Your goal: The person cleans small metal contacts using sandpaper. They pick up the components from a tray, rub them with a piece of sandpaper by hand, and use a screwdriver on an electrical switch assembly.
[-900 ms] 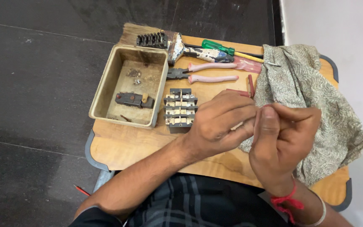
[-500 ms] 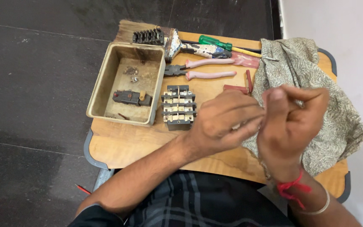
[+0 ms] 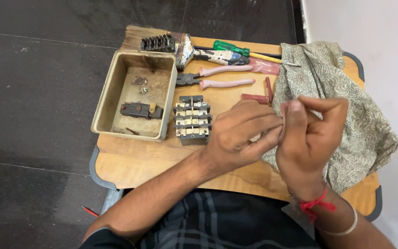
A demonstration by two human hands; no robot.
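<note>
Here, both hands meet at centre right of the frame, pinching something too small to make out.

The wooden board point(image 3: 130, 161) fills the middle, with a patterned cloth point(image 3: 346, 106) draped at right, partly under the hands. The left hand point(image 3: 240, 136) and right hand point(image 3: 307, 133) press their fingertips together above the cloth's edge; any next move looks like fine fingertip work. Left of them sits a tan tray point(image 3: 107, 99) holding a black part; beside it a terminal block point(image 3: 192, 120), and above, pliers point(image 3: 213, 77), a brush point(image 3: 185, 46) and a green screwdriver point(image 3: 236, 50).
</note>
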